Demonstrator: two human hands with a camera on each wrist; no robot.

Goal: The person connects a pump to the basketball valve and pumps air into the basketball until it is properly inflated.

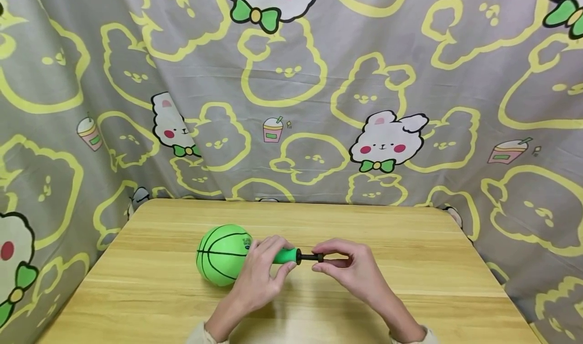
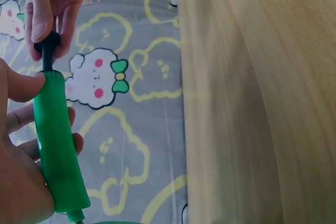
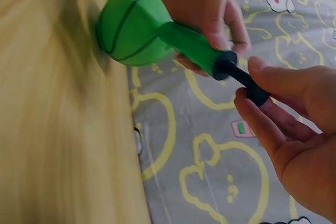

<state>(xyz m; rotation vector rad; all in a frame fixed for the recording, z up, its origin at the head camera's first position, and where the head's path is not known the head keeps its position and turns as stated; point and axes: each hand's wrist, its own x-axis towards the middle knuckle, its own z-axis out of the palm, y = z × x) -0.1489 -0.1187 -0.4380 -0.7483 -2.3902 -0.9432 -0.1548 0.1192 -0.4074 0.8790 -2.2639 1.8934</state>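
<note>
A green ball with black basketball lines sits on the table at the left of my hands. My left hand grips the green barrel of a hand pump, whose lower end points at the ball. In the right wrist view the barrel meets the ball; the needle's exact seat is hidden. My right hand pinches the black handle between thumb and fingers. Part of the black rod shows between handle and barrel, so the plunger is partly drawn out.
The wooden table spreads around both hands. Behind it hangs a grey curtain printed with yellow outlines and white rabbits, which also runs down the left and right sides.
</note>
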